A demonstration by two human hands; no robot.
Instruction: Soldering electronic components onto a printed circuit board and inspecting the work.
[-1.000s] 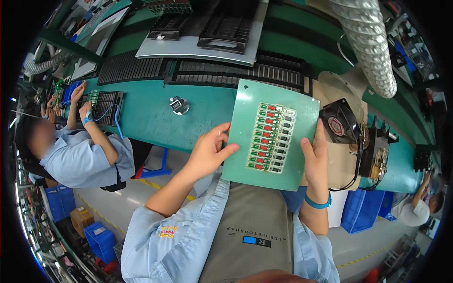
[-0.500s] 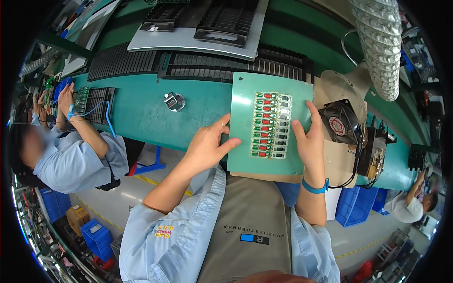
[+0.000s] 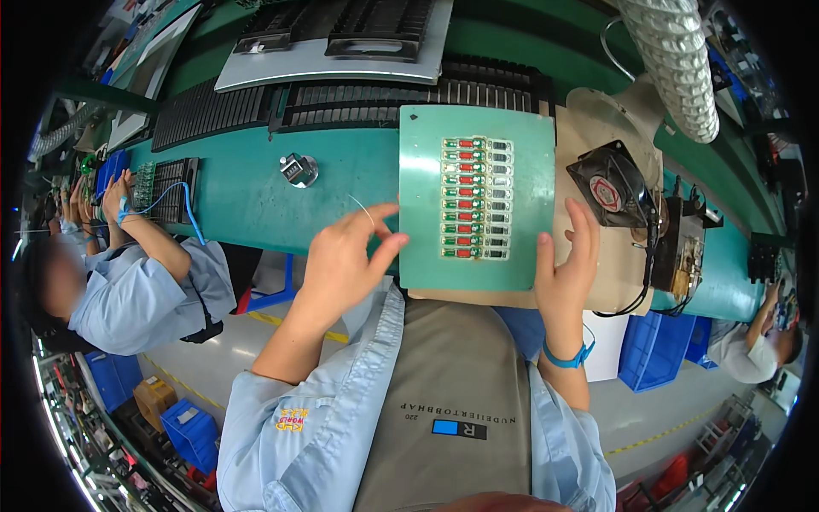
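Note:
A green plate (image 3: 422, 188) lies in front of me, with a column of several small circuit boards (image 3: 463, 193) carrying red and green parts along its middle. By the plate's left edge is my left hand (image 3: 341, 256), thumb and index finger apart. A thin pale strand (image 3: 362, 209) shows at its fingers; whether they hold it I cannot tell. On the opposite side, my right hand (image 3: 566, 260) has its fingers spread, the thumb close to the plate's edge. Nothing shows in its grasp.
A black fan (image 3: 612, 183) stands right of the plate, beneath a silver duct (image 3: 674, 64). A small metal counter (image 3: 299, 171) sits on the green bench (image 3: 247, 209). Black slotted racks (image 3: 367, 107) line the back. Another person (image 3: 145, 282) works at the left.
Both hands have drawn outward from the plate: the left thumb has come off its surface to the left edge, and the right fingers have moved off its right side. The view has shifted slightly.

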